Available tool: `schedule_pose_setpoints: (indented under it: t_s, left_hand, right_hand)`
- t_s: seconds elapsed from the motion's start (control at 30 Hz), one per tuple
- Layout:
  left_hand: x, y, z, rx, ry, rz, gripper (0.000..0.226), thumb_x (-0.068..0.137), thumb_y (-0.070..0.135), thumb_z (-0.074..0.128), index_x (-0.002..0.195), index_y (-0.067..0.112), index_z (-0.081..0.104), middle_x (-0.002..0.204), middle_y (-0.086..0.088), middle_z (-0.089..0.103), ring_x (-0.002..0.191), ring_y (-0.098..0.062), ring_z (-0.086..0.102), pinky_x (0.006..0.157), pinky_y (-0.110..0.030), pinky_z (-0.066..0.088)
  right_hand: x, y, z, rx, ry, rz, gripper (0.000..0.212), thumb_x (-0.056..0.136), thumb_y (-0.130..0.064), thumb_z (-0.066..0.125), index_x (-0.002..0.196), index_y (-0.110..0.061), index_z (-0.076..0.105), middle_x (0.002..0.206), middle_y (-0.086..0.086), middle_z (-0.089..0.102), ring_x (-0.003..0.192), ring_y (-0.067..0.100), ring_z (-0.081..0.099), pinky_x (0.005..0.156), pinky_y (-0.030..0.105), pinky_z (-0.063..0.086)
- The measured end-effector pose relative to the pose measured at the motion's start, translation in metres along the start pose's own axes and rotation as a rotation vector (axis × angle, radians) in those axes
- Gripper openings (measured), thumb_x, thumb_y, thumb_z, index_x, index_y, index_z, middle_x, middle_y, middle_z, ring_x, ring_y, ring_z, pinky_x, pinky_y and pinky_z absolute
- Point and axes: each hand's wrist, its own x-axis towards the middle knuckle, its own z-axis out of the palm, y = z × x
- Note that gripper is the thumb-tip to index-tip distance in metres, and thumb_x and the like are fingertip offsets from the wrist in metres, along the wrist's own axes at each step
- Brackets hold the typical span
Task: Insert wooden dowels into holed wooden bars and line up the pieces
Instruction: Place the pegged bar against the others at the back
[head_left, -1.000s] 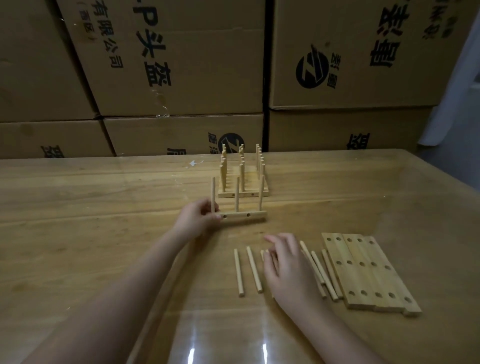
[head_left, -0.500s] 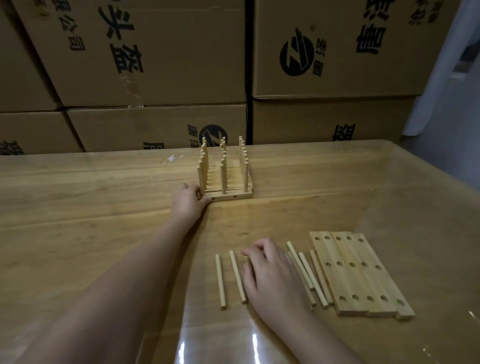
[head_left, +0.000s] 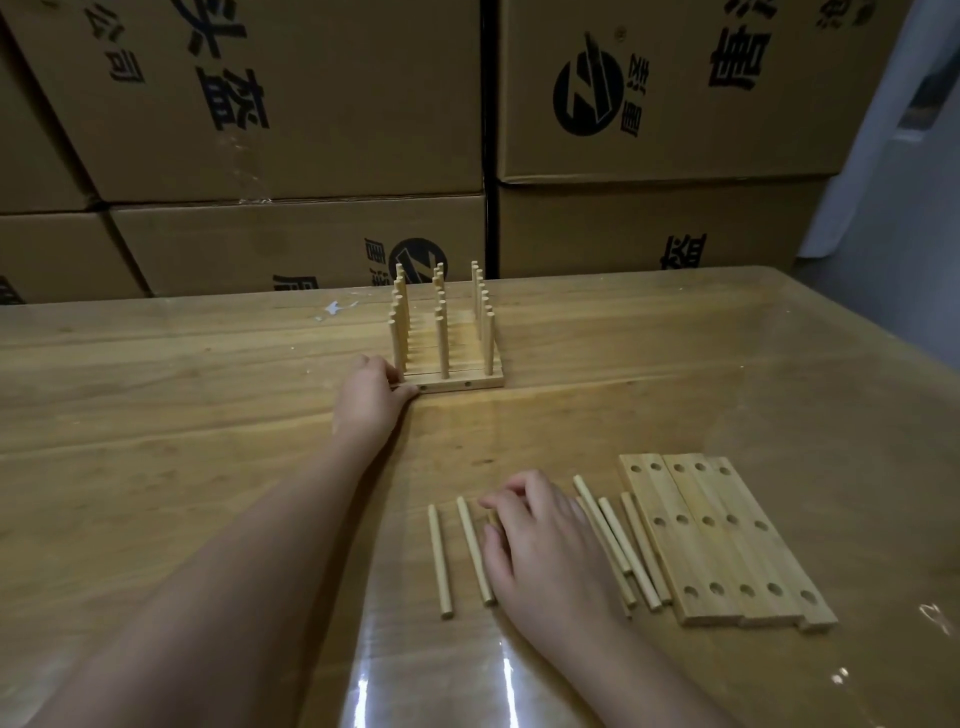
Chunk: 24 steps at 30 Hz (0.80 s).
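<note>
Boxes (head_left: 311, 130) behind table (head_left: 156, 415); left hand (head_left: 371, 402) on dowelled rack (head_left: 462, 385); loose dowels (head_left: 439, 561) nearby

Bare forearms run from the frame's lower edge to the bare left hand (head_left: 371, 400) and right hand (head_left: 540, 540), both slender-fingered.

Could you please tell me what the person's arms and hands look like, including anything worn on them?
Both forearms are bare as far as the view reaches, with no sleeves showing. The left hand and right hand wear no gloves, and no rings, watch or bracelet can be seen.
</note>
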Motion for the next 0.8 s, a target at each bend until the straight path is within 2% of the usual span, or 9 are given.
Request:
schedule_pose_setpoints:
  t_s: [0.13, 0.37, 0.47, 0.57, 0.7, 0.8]
  left_hand:
    - [-0.001, 0.003, 0.002, 0.052, 0.011, 0.012, 0.032, 0.087, 0.033, 0.067, 0.106, 0.007, 0.061, 0.108, -0.008, 0.053, 0.093, -0.023, 0.055, 0.081, -0.033, 0.047]
    - [-0.001, 0.007, 0.002, 0.091, -0.019, 0.0, 0.034, 0.09, 0.034, 0.063, 0.11, 0.008, 0.059, 0.111, -0.009, 0.052, 0.096, -0.024, 0.055, 0.085, -0.036, 0.05]
    - [-0.007, 0.003, -0.003, -0.031, -0.044, -0.041, 0.034, 0.093, 0.034, 0.057, 0.116, 0.009, 0.058, 0.114, -0.008, 0.056, 0.099, -0.022, 0.056, 0.091, -0.039, 0.05]
    - [-0.021, 0.005, -0.015, -0.147, -0.059, -0.071, 0.033, 0.097, 0.033, 0.051, 0.12, 0.011, 0.057, 0.118, -0.007, 0.057, 0.097, -0.019, 0.059, 0.09, -0.039, 0.052]
    - [-0.065, 0.009, -0.026, -0.176, -0.096, 0.072, 0.021, 0.096, 0.023, 0.054, 0.106, 0.007, 0.063, 0.11, -0.009, 0.053, 0.085, -0.016, 0.057, 0.084, -0.03, 0.047]
    - [-0.1, 0.014, -0.032, -0.2, -0.1, 0.158, 0.018, 0.096, 0.02, 0.054, 0.093, 0.006, 0.065, 0.094, -0.006, 0.053, 0.083, -0.018, 0.053, 0.081, -0.031, 0.042]
  right_hand:
    - [0.0, 0.0, 0.0, -0.005, 0.007, 0.0, 0.027, 0.089, -0.031, 0.048, 0.114, -0.027, 0.059, 0.109, -0.007, 0.049, 0.092, 0.013, 0.051, 0.081, 0.027, 0.045]
    - [0.0, 0.001, 0.0, 0.019, 0.006, -0.012, 0.029, 0.091, -0.032, 0.044, 0.117, -0.027, 0.056, 0.111, -0.007, 0.046, 0.095, 0.012, 0.048, 0.084, 0.026, 0.042]
    - [0.0, 0.002, 0.001, 0.03, 0.002, -0.02, 0.031, 0.092, -0.033, 0.041, 0.12, -0.028, 0.053, 0.114, -0.008, 0.044, 0.1, 0.011, 0.046, 0.087, 0.026, 0.04]
    - [0.0, 0.002, 0.001, 0.038, 0.012, -0.015, 0.031, 0.092, -0.033, 0.041, 0.119, -0.028, 0.054, 0.115, -0.008, 0.044, 0.101, 0.011, 0.046, 0.089, 0.025, 0.04]
    - [0.002, 0.004, 0.001, 0.064, 0.044, 0.012, 0.026, 0.09, -0.033, 0.045, 0.114, -0.03, 0.056, 0.112, -0.01, 0.044, 0.097, 0.009, 0.048, 0.081, 0.021, 0.036]
    - [0.002, 0.004, -0.003, 0.145, 0.134, 0.021, 0.019, 0.088, -0.023, 0.053, 0.104, -0.024, 0.064, 0.105, -0.008, 0.05, 0.087, 0.009, 0.052, 0.071, 0.02, 0.039]
